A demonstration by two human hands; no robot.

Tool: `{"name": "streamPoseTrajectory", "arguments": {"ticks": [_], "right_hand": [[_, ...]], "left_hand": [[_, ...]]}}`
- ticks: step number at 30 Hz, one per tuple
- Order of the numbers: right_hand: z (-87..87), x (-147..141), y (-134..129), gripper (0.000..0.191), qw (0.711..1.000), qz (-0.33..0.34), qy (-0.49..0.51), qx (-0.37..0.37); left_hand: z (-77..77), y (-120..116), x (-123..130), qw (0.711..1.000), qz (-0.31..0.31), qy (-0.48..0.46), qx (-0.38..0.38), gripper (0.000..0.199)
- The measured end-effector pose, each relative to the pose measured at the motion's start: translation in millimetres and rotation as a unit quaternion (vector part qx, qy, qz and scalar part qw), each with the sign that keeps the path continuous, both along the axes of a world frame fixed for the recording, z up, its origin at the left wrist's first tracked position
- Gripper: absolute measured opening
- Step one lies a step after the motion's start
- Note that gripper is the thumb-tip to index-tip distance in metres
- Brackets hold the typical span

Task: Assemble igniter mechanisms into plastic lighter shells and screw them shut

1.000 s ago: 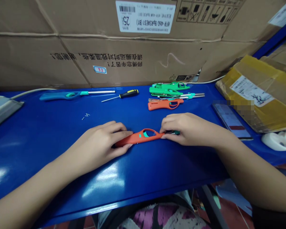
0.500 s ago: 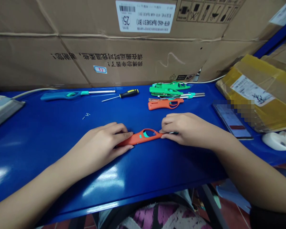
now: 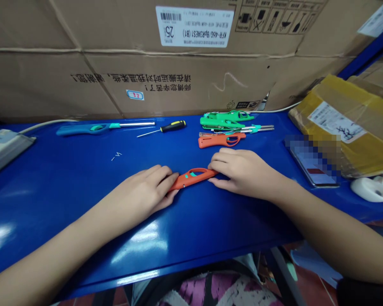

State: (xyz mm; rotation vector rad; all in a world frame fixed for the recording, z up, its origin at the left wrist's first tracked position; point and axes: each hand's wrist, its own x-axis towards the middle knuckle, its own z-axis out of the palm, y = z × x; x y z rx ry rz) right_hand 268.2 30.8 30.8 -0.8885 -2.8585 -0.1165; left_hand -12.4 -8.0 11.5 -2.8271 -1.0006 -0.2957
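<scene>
Between my two hands is an orange gas lighter (image 3: 188,180) with a turquoise trigger inside its finger loop. My left hand (image 3: 150,187) is closed around its rear end. At the loop end, my right hand (image 3: 239,170) pinches the lighter and hides its nozzle side. Beyond my right hand lie an orange lighter half-shell (image 3: 210,140) and green lighter parts (image 3: 223,122) with metal tubes. A screwdriver (image 3: 172,126) with a black and yellow handle lies at the back. Several small screws (image 3: 116,156) are on the blue table (image 3: 92,170).
A blue lighter (image 3: 83,128) lies at the back left, near a grey-white device (image 3: 6,148) with a cable. To the right are a phone (image 3: 315,163), a yellow-taped parcel (image 3: 344,123) and a white object (image 3: 370,188). A large cardboard box (image 3: 98,93) stands behind the table.
The orange lighter has been turned slightly about its length, so its loop looks narrower. My right hand has shifted a little left along it; both hands keep hold.
</scene>
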Motion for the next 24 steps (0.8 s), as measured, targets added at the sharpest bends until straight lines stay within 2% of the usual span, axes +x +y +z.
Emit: {"name": "streamPoseTrajectory", "arguments": {"ticks": [4,10,14,19,24], "right_hand": [[-4.5,-2.1,3.3,0.024,0.997,0.031,0.041,0.053],[0.7,-1.8,3.1,0.024,0.994,0.043,0.07,0.069],[2.4,-2.8,1.4,0.026,0.993,0.037,0.098,0.053],[2.0,-4.2,-0.5,0.025,0.992,0.04,0.112,0.036],[5.6,0.1,1.4,0.018,0.985,0.035,0.165,-0.026]], "left_hand": [[2.5,1.3,-0.8,1.0,0.002,-0.018,-0.02,0.043],[6.1,1.5,-2.6,0.997,-0.006,-0.069,-0.045,0.037],[9.3,-1.6,-4.9,0.993,0.006,-0.112,-0.046,0.03],[11.4,-7.3,-2.7,0.98,0.021,-0.168,-0.103,0.02],[11.8,-8.8,-0.4,0.973,0.03,-0.2,-0.113,0.016]]}}
